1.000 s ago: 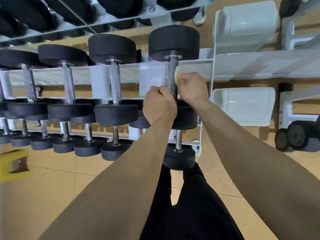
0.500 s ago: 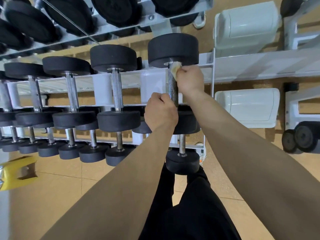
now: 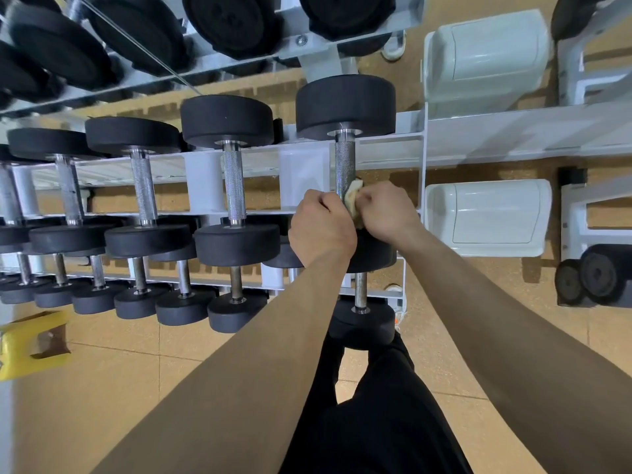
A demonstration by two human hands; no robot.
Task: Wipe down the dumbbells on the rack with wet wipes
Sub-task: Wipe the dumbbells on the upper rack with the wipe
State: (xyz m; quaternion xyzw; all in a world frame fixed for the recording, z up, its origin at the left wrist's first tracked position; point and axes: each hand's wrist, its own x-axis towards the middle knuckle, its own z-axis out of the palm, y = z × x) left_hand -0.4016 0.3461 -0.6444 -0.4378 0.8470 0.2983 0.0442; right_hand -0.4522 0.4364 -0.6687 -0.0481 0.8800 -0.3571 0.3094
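At the right end of the rack [image 3: 386,153], your left hand [image 3: 321,230] curls round the low handle of the dumbbell [image 3: 344,162]. Your right hand [image 3: 390,213] pinches a crumpled wipe [image 3: 352,199] against that handle, touching your left.

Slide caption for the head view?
Left hand grips the rightmost dumbbell's handle; right hand holds a wet wipe against it.

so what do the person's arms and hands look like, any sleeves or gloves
The left hand and right hand are bare: no gloves, and no rings or watch show. The left forearm and right forearm are uncovered, with no sleeve in view.
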